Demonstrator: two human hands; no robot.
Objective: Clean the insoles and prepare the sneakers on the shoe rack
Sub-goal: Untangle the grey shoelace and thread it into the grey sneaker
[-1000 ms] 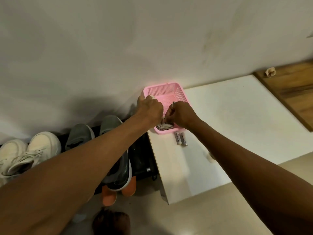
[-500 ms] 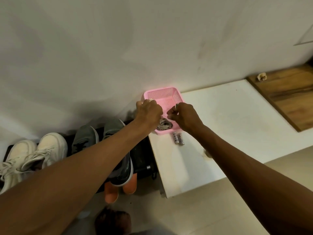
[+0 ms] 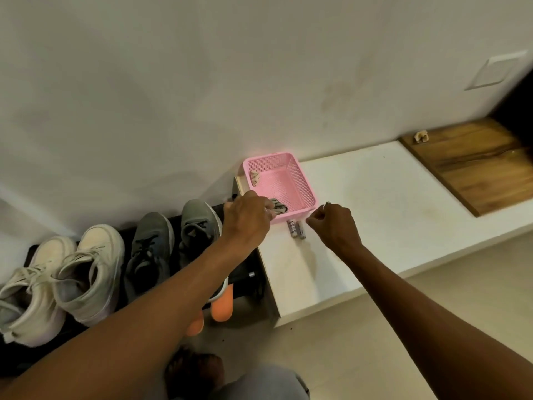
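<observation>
A pink mesh basket (image 3: 307, 186) is sitting at the left end of a white ledge (image 3: 375, 203), its back rim up against the pale wall (image 3: 173, 96). A small crumpled beige scrap (image 3: 255, 178) is lying inside it near the far left corner. Two small batteries (image 3: 297, 228) are lying side by side on the ledge, just in front of the basket. A wooden panel (image 3: 476, 168) is adjoining the ledge on the right, with another crumpled scrap (image 3: 421, 137) resting at its far corner. A blank white wall plate (image 3: 493, 71) is showing above it. Beige floor (image 3: 360, 327) is stretching below the ledge.
</observation>
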